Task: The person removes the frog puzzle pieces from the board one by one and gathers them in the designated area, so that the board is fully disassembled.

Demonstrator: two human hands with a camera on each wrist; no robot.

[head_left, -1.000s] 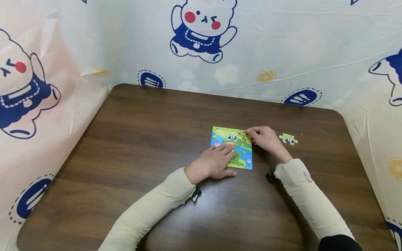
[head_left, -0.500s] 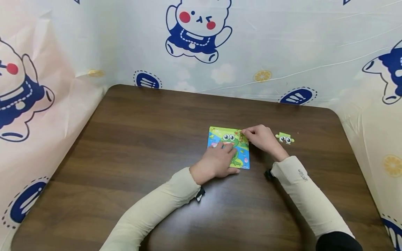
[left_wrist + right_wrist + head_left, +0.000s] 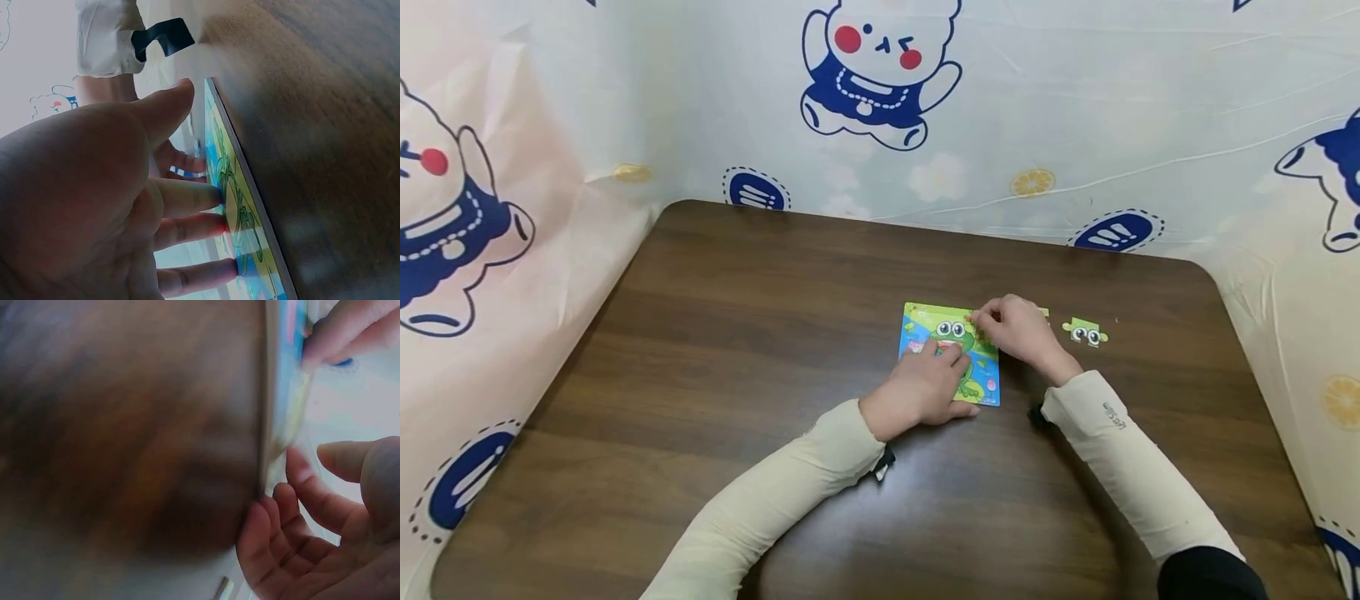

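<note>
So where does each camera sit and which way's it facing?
Worn on head: faces forward and down at the frog puzzle; left hand, right hand, forearms show.
On left wrist: faces left hand and puzzle; right hand beyond.
On right wrist: faces right hand and puzzle; left hand beyond.
Both wrist views share puzzle and hands.

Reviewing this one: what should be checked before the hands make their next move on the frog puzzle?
1. Frog puzzle flat on the table: ok.
2. Left hand touching the puzzle's face: ok.
3. Right hand at the puzzle's upper right corner, head view: ok.
4. Loose eye piece in place: not ok, it lies apart, to the right.
5. Green scrap behind the right hand identified: cannot tell, mostly hidden.
</note>
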